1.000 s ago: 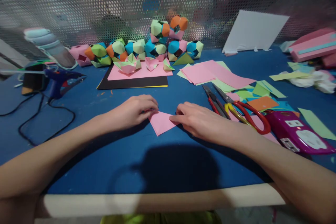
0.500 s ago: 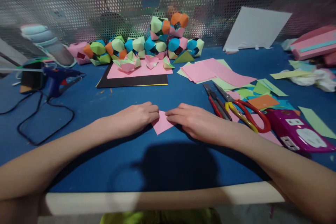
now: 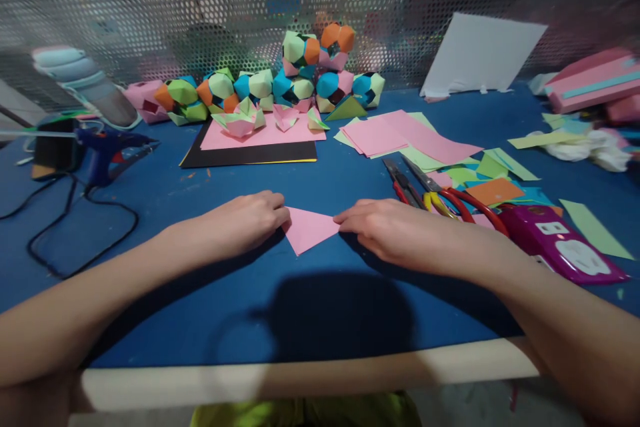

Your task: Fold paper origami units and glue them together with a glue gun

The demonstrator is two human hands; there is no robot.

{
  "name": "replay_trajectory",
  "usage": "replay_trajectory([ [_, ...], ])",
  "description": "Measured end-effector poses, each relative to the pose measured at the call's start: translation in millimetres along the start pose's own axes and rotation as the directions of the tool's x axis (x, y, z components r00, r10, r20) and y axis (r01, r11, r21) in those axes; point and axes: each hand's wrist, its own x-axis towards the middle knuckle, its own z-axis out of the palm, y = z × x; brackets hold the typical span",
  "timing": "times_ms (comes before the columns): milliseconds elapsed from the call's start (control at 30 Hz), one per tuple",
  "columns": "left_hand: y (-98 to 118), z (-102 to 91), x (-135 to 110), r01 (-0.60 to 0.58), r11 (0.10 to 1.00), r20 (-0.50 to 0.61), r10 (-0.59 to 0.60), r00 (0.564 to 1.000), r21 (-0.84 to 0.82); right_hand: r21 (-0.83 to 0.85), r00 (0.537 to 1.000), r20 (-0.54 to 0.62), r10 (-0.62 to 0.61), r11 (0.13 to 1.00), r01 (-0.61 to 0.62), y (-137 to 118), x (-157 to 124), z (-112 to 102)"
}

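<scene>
A pink paper folded into a triangle (image 3: 307, 229) lies flat on the blue table top (image 3: 320, 307) between my hands. My left hand (image 3: 247, 220) rests on the table with curled fingers, its fingertips pressing the triangle's left corner. My right hand (image 3: 387, 230) lies palm down, its fingertips pinching the triangle's right corner against the table. Both forearms reach in from the near edge.
Red and yellow scissors (image 3: 440, 197) and a purple power strip (image 3: 560, 243) lie right of my right hand. Loose pink and green sheets (image 3: 400, 137) sit behind them. Folded paper balls (image 3: 295, 83) line the mesh wall. A blue glue gun (image 3: 107, 147) with its cord lies at left.
My hands have slid apart along the top edge of the pink triangle, from its middle out to its two corners, so more of the paper shows.
</scene>
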Motion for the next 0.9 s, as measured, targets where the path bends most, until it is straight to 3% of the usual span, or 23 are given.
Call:
replay_trajectory([
  [233,-7,0.6,2,0.150,0.986,0.000,-0.150,0.989,0.079,-0.131,0.978,0.144,0.154,0.982,-0.136,0,-5,-14],
  [367,-9,0.6,3,0.228,0.973,-0.089,-0.224,0.971,0.041,-0.170,0.966,0.168,0.197,0.971,-0.168,-2,-5,-20],
  [567,-3,-1.0,4,-0.032,0.949,-0.144,-0.015,0.989,-0.314,-0.115,0.980,-0.039,0.196,0.973,-0.200,2,-2,-16],
  [633,-1,3.2,7,-0.062,0.930,-0.185,-0.007,0.983,-0.362,-0.071,0.977,-0.061,0.205,0.975,-0.209,-1,0,-13],
  [733,0,11.0,12,-0.011,0.920,-0.314,-0.122,0.942,-0.391,0.040,0.948,-0.133,0.288,0.958,-0.285,-8,6,-9],
  [833,4,13.1,13,0.077,0.901,-0.433,-0.279,0.857,-0.428,0.247,0.871,-0.247,0.425,0.897,-0.367,-10,13,-2],
  [900,8,11.5,12,0.131,0.886,-0.485,-0.361,0.797,-0.445,0.430,0.816,-0.293,0.498,0.831,-0.353,-8,17,4],
])
